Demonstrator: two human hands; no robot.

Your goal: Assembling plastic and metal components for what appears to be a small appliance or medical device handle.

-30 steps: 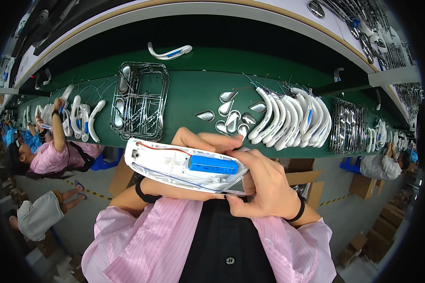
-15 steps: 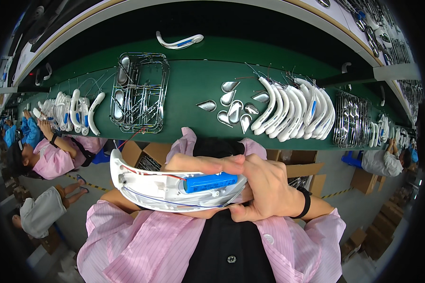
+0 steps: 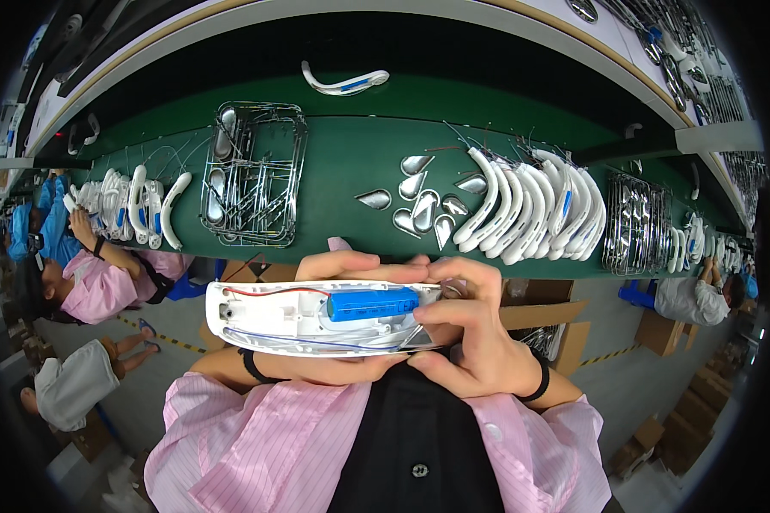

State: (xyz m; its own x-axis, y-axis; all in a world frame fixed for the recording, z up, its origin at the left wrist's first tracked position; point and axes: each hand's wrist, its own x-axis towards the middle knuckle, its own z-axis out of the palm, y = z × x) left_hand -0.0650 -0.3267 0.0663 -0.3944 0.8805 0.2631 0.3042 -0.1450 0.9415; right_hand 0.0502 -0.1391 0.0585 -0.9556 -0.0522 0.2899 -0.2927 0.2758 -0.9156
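Observation:
Before my chest, a white curved plastic housing (image 3: pixel 265 318) lies across my hands with its inner side up. Inside it sits a blue cylindrical battery (image 3: pixel 372 304), with a red wire along the far wall and a thin blue wire along the near one. My left hand (image 3: pixel 351 268) is wrapped round the housing, fingers along its far side and thumb side along the near one. My right hand (image 3: pixel 481 333) is closed at the right end, fingertips beside the battery and thumb at the near edge. Something shiny shows between those fingers, mostly hidden.
On the green bench (image 3: pixel 342 175) lie several silver teardrop-shaped cups (image 3: pixel 424 209), a row of white housings (image 3: pixel 530 205) and a wire rack (image 3: pixel 252 175) of metal parts. Another housing (image 3: pixel 346 84) lies farther back. Cardboard boxes (image 3: pixel 543 312) stand below. A co-worker (image 3: pixel 103 286) sits to the left.
The housing has turned, its left end nearer level and its open inside more toward me. My right fingers have shifted from over its far edge to beside the battery's right end.

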